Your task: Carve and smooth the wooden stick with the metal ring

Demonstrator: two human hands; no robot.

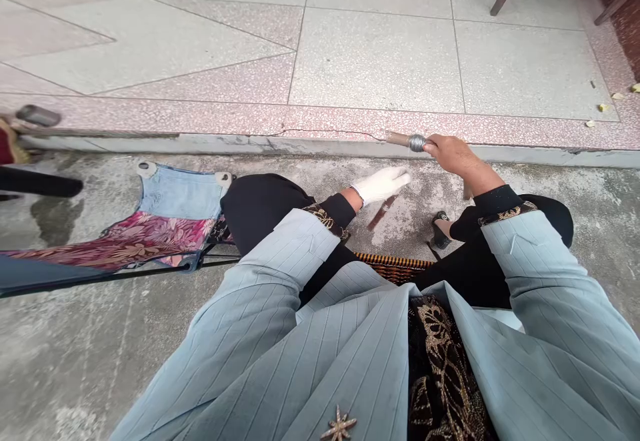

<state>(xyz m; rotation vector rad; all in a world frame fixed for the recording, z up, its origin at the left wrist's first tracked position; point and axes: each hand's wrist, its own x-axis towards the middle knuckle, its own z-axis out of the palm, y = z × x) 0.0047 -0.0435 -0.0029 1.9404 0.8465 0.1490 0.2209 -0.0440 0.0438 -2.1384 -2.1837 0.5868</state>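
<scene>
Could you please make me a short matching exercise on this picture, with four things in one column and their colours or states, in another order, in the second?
Column one
1. Left hand
2. Right hand
3. Brooch
4. Woven seat

Column two
A. Star-shaped, on the light blue jacket
B. Bare, gripping a rod with silvery wire wound on it
C. Black and orange
D. In a white glove

Right pairs: 1-D, 2-B, 3-A, 4-C
</scene>
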